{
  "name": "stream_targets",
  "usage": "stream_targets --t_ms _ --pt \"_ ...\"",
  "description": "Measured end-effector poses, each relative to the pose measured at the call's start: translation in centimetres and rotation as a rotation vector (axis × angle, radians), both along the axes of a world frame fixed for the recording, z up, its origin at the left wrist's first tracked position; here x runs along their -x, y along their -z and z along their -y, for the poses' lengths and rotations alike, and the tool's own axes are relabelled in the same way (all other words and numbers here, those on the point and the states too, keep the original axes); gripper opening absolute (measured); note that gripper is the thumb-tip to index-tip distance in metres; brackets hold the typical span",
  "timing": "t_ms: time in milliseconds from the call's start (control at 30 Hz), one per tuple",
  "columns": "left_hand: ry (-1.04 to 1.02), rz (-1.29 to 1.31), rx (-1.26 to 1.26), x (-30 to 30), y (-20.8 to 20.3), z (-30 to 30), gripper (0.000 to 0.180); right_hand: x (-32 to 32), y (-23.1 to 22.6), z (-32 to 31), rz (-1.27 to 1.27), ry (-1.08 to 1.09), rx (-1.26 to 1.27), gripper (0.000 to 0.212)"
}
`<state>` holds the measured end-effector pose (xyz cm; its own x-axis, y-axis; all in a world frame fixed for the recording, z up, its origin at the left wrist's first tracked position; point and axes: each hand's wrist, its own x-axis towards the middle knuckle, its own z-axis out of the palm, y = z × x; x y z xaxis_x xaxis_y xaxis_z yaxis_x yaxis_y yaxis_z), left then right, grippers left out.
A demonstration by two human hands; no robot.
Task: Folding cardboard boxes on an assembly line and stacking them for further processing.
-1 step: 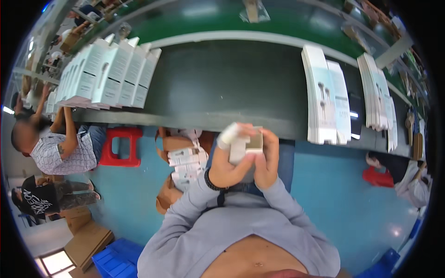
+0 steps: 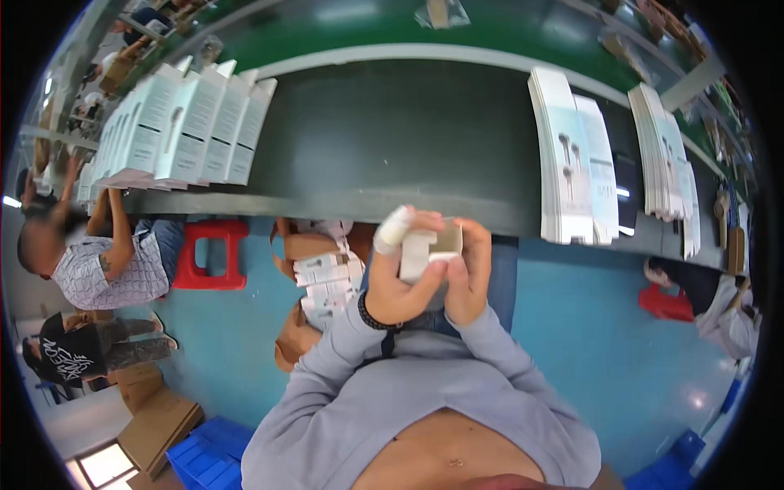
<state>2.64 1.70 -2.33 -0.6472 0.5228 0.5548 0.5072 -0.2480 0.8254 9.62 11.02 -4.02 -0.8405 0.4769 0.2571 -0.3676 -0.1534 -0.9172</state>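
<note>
In front of my body, just off the near edge of the workbench (image 2: 351, 204), both hands hold a small white carton (image 2: 419, 255) with its open end facing up. My left hand (image 2: 400, 282), a white wrap around one finger and a dark bracelet at the wrist, grips the left side. The fingers of my right hand (image 2: 472, 278) curl around the right side, both thumbs meeting at the near edge. The box's inside looks bare near the mouth; its lower part is hidden by my hands.
Upright white boxes (image 2: 196, 131) stand in a row at the bench's left. Flat carton stacks (image 2: 563, 163) with earphone pictures lie at the right, beside a dark flat object (image 2: 627, 196). Below the bench is a brown carton (image 2: 298, 339) of printed boxes. A person (image 2: 94, 261) sits left near a red stool (image 2: 211, 253).
The carton's mouth shows a little wider and clearer between my hands. The whole view has shifted slightly; both hands keep their hold.
</note>
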Motion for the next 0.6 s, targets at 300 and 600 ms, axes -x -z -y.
stream_targets --t_ms 300,600 --pt "0.024 -0.14 0.147 0.6 0.1 0.7 0.073 0.5 2.2 -0.9 -0.155 0.161 -0.188 0.032" --pt "0.013 -0.292 0.051 0.6 0.1 0.6 0.1 0.1 1.1 -1.0 0.119 -0.241 0.252 0.013"
